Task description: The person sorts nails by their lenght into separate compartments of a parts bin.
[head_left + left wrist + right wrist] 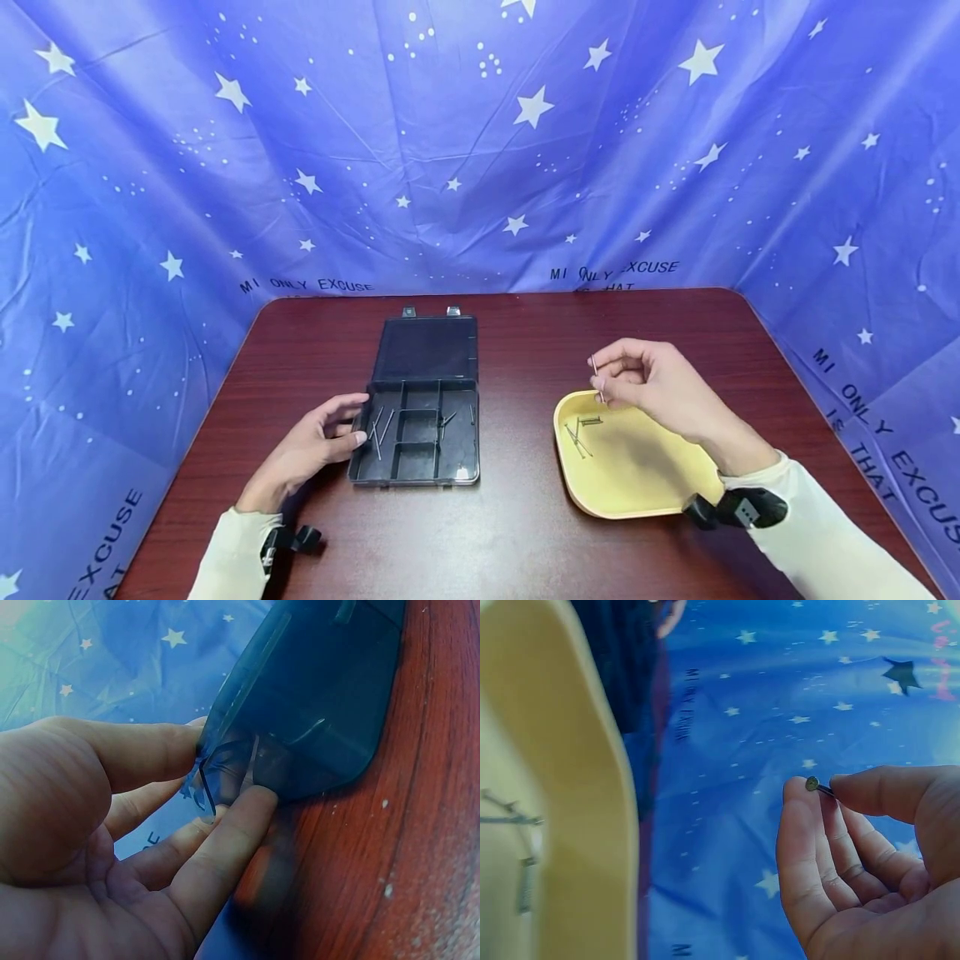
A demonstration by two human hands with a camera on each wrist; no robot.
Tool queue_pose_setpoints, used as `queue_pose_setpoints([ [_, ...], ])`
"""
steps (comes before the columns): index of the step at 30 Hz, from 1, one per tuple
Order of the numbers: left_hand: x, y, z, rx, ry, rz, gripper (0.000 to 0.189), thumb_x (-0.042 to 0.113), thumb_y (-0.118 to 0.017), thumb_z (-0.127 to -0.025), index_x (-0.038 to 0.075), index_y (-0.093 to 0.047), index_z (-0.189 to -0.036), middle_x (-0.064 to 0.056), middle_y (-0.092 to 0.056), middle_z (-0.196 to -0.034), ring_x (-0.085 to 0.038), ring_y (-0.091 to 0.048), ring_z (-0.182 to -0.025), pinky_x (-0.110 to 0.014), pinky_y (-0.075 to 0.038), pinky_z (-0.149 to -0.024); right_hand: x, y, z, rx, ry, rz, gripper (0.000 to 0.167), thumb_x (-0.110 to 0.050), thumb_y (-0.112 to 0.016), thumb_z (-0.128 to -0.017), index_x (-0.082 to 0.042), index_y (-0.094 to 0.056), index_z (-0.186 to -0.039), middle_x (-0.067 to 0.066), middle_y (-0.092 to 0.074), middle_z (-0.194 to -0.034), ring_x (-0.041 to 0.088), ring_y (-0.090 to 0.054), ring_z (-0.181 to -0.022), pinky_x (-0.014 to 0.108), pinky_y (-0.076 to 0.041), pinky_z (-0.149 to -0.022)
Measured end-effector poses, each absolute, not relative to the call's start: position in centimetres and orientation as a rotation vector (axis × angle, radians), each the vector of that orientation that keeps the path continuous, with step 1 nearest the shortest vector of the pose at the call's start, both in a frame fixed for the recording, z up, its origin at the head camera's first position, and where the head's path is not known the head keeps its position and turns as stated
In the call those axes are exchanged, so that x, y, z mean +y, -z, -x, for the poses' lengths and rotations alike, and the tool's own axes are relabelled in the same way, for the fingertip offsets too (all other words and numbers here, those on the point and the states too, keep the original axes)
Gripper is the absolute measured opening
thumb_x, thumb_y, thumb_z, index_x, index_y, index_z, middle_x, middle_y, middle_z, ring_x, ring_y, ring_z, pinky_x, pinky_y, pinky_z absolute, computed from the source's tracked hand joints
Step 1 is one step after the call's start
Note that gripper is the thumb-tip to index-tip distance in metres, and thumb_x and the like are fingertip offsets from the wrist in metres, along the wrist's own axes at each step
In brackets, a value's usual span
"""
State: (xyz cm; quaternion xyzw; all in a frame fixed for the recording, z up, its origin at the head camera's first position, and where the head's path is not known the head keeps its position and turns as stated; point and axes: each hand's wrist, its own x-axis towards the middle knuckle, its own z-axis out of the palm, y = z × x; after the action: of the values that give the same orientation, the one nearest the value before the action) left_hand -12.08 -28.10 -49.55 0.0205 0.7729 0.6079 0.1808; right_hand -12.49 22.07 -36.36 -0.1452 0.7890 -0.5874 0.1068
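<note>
A star-printed blue curtain [450, 125] hangs behind a wood-grain table [517, 533]. On the table lies a dark compartment box [416, 427], lid open, with a yellow tray [622, 492] to its right. The left hand [303, 446] grips the box's left side between thumb and fingers. Above the tray, the right hand [663, 392] pinches a nail [811, 783] between thumb and fingertip. Loose nails [592, 422], perhaps four, lie in the tray.

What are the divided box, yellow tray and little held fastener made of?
Divided box: probably plastic, dark and glossy; glints line its translucent wall.
Yellow tray: likely plastic, smooth, satiny, with even colour.
Held fastener: apparently metal; its head has a brassy sheen.
</note>
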Motion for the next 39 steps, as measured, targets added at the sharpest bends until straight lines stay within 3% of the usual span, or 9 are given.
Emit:
queue_pose_setpoints([
  [12,-28.1,49.7,12.2,2.176,-1.721,-0.066,0.069,0.008,-0.076,-0.096,0.008,-0.045,-0.157,-0.031,-0.046,-0.153,-0.022,-0.063,-0.111,-0.035,-0.062,-0.082,19.7,32.8,13.7,2.281,1.941,0.539,0.018,0.0,-0.074,-0.097,-0.004,-0.071,-0.114,0.004,-0.078,-0.09,0.02,-0.079,-0.079,0.038,-0.065,-0.073],
  [23,-28.1,49.6,12.0,2.177,-1.725,-0.046,0.069,0.008,-0.077,-0.096,0.008,-0.045,-0.157,-0.03,-0.045,-0.153,-0.023,-0.063,-0.111,-0.035,-0.062,-0.083,17.7,30.1,13.9,2.181,2.118,0.663,0.019,0.006,-0.073,-0.095,-0.003,-0.072,-0.112,0.008,-0.078,-0.091,0.02,-0.078,-0.078,0.038,-0.065,-0.072],
  [39,-28.1,49.6,12.0,2.179,-1.727,-0.044,0.068,0.007,-0.076,-0.096,0.008,-0.045,-0.157,-0.03,-0.046,-0.153,-0.022,-0.063,-0.112,-0.035,-0.062,-0.083,16.8,30.4,14.0,2.136,2.143,0.664,0.02,0.006,-0.073,-0.095,-0.005,-0.073,-0.111,0.006,-0.077,-0.089,0.021,-0.078,-0.077,0.038,-0.065,-0.071],
])
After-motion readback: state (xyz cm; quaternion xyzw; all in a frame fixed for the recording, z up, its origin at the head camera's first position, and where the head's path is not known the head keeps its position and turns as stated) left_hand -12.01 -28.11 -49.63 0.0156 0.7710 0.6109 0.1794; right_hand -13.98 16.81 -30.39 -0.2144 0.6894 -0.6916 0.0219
